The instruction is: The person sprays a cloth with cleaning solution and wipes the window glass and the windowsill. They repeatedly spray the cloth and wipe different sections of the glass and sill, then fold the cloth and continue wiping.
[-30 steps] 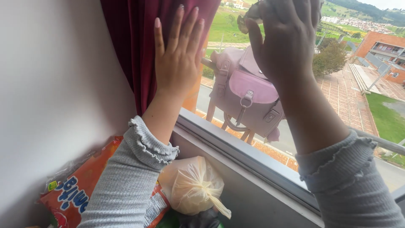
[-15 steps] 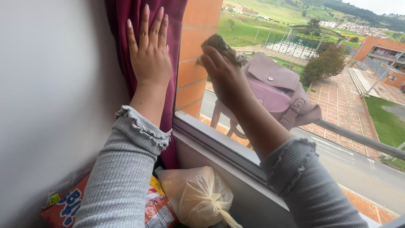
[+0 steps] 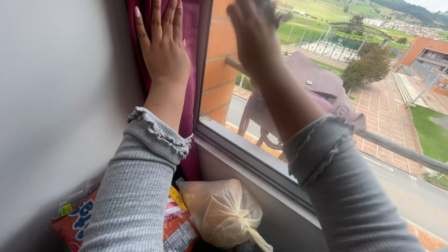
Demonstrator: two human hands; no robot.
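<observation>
**poster1:** Head view: wiping the pane (image 3: 382, 107) with a rag (image 3: 279, 14), up by the top-left corner, just beside the curtain (image 3: 190, 70). Tips?

**poster2:** Pressing flat and overlapping strokes, probably. Right hand (image 3: 254, 37) gripping the rag against the glass, forearm angling steeply up. Left hand (image 3: 163, 49) lying open, fingers straight, pinning the curtain aside.
</observation>
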